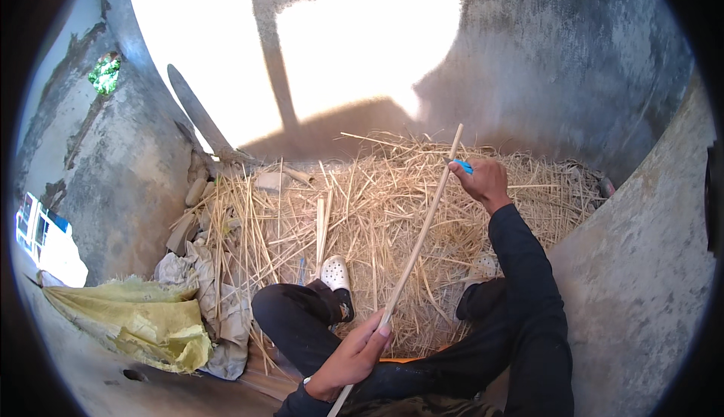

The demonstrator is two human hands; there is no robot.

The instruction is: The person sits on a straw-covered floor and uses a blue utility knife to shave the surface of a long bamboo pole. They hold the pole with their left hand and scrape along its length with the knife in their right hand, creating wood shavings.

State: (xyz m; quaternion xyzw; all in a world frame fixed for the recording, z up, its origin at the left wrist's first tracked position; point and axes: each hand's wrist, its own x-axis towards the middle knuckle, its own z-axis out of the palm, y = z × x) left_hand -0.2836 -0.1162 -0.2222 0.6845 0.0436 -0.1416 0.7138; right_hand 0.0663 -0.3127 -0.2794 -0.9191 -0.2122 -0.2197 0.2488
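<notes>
Pale stick [418, 245] held above straw layer [377, 191]; left hand [352, 357] wrapped around its near part, right hand [485, 182] clenched on blue tool [465, 167] at its far part, contact unclear. Long axis slants near-left to far-right. Yellow sack [143, 319] beyond straw layer's left edge; concrete wall [543, 62], partly sunlit, past far edge.

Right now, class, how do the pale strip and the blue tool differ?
The pale strip is long and slender; the blue tool shows only a short part. The strip is straw-coloured, the tool bright blue. The strip runs through the left hand; the tool sits in the right hand. Both are held.
</notes>
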